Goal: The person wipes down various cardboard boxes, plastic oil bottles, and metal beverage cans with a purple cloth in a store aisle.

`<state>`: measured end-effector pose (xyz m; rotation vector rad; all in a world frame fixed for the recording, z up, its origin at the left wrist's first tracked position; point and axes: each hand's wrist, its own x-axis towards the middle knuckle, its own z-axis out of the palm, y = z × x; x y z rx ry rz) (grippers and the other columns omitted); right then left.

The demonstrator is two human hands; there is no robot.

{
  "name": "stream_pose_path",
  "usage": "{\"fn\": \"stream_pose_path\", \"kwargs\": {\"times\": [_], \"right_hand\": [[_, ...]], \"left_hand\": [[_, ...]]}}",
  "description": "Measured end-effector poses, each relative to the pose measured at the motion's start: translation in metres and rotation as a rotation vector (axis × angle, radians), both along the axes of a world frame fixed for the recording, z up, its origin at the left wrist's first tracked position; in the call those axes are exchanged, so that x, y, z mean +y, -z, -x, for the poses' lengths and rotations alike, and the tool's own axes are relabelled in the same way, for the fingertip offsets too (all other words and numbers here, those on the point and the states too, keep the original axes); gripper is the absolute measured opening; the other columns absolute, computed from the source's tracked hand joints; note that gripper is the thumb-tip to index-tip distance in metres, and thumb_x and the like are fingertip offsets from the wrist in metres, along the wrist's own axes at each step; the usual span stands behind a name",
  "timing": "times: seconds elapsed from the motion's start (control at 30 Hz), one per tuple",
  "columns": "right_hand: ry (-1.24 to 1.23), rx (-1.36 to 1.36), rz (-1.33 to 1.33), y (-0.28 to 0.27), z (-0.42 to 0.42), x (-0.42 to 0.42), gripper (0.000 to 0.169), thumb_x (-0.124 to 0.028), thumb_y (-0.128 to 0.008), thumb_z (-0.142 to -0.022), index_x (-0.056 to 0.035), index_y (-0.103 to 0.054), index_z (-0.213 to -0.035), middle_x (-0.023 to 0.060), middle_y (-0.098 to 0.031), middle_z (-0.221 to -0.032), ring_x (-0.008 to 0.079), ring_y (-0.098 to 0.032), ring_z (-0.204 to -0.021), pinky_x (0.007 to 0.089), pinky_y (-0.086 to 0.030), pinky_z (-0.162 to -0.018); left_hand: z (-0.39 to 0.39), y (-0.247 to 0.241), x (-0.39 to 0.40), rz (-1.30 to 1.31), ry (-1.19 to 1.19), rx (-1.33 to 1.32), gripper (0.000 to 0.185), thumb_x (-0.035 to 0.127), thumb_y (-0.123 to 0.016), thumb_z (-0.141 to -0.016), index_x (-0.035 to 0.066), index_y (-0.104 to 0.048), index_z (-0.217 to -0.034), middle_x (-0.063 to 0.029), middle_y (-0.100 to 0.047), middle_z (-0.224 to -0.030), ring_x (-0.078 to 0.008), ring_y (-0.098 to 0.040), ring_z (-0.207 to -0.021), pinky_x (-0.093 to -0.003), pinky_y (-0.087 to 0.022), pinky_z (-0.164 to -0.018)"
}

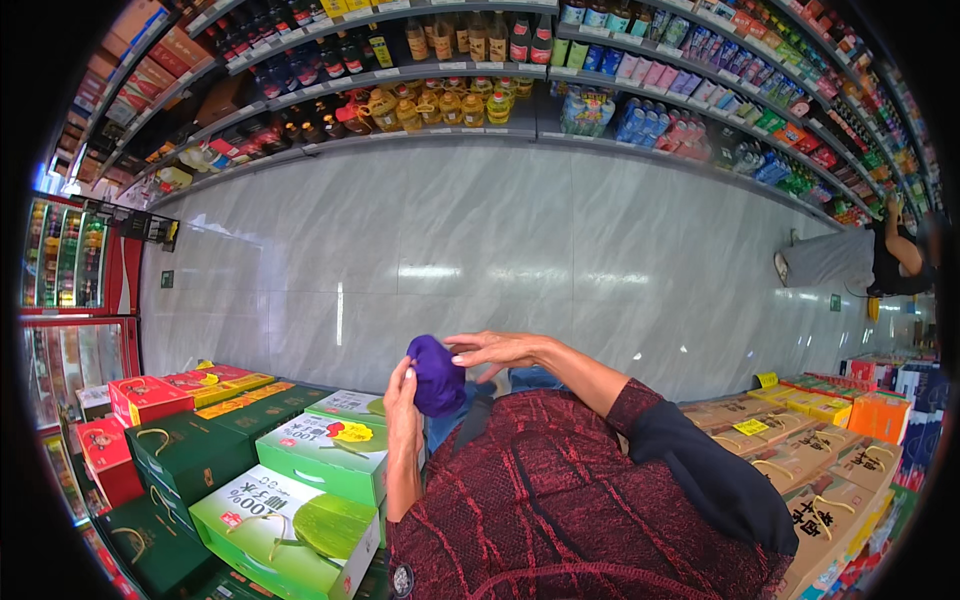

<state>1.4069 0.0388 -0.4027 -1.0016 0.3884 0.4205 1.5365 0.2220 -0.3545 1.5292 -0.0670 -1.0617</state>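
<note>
A bunched purple cloth [436,377] is held in front of my body, above the grey tiled floor. My left hand [403,390] grips its left side, with the thumb and fingertips on the fabric. On the other side, my right hand [495,352] has its fingers spread, and the fingertips are at the cloth's upper right edge; whether they press on it is unclear. Just below and left of the hands stand green and white coconut water cartons [322,450] with rope handles.
Shelves with bottles of cooking oil [450,109] and drinks [645,124] run across the far side of the aisle. Dark green gift boxes [191,450] and red drink fridges [124,270] are at left. Brown cartons [817,450] are stacked at right. Another person [892,259] stands at far right.
</note>
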Motion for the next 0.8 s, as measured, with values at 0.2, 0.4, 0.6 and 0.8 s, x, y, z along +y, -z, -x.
{"fn": "stream_pose_path", "kwargs": {"times": [0.2,0.4,0.6,0.8], "right_hand": [[0.184,0.047,-0.214,0.01,-0.04,-0.014,0.081,-0.043,-0.069,-0.084,-0.01,-0.027,-0.146,0.0132,-0.038,-0.142,0.0249,-0.036,-0.131,0.0479,-0.042,-0.099],[0.596,0.214,-0.162,0.015,-0.067,-0.072,0.057,-0.028,-0.068,-0.085,-0.005,-0.046,-0.133,0.012,-0.055,-0.125,0.0249,-0.055,-0.113,0.0461,-0.046,-0.095],[1.074,0.289,0.023,0.053,-0.023,-0.172,0.043,-0.019,-0.065,-0.083,-0.0046,-0.054,-0.121,0.0103,-0.063,-0.11,0.0223,-0.063,-0.095,0.0423,-0.052,-0.079],[1.6,0.497,0.16,0.055,0.015,-0.223,0.035,-0.02,-0.064,-0.084,-0.0142,-0.051,-0.116,0.0048,-0.062,-0.104,0.02,-0.062,-0.09,0.0373,-0.049,-0.067]], "left_hand": [[-0.026,-0.002,-0.06,0.216,0.209,0.145,0.05,0.017,-0.051,-0.096,-0.004,-0.038,-0.139,-0.0138,-0.04,-0.142,-0.0224,-0.038,-0.132,-0.0358,-0.028,-0.111],[-0.098,0.013,-0.11,0.146,0.284,0.167,0.049,0.021,-0.057,-0.092,0.003,-0.046,-0.137,-0.0156,-0.039,-0.144,-0.0282,-0.029,-0.138,-0.0469,-0.026,-0.11],[-0.168,0.021,-0.143,-0.051,0.397,0.004,0.042,0.025,-0.058,-0.092,0.007,-0.054,-0.13,-0.015,-0.052,-0.131,-0.0234,-0.044,-0.125,-0.0353,-0.031,-0.105],[-0.197,0.039,-0.16,-0.163,0.634,0.125,0.041,0.027,-0.054,-0.095,0.003,-0.054,-0.128,-0.0108,-0.051,-0.134,-0.0251,-0.042,-0.129,-0.0405,-0.035,-0.104]]}}
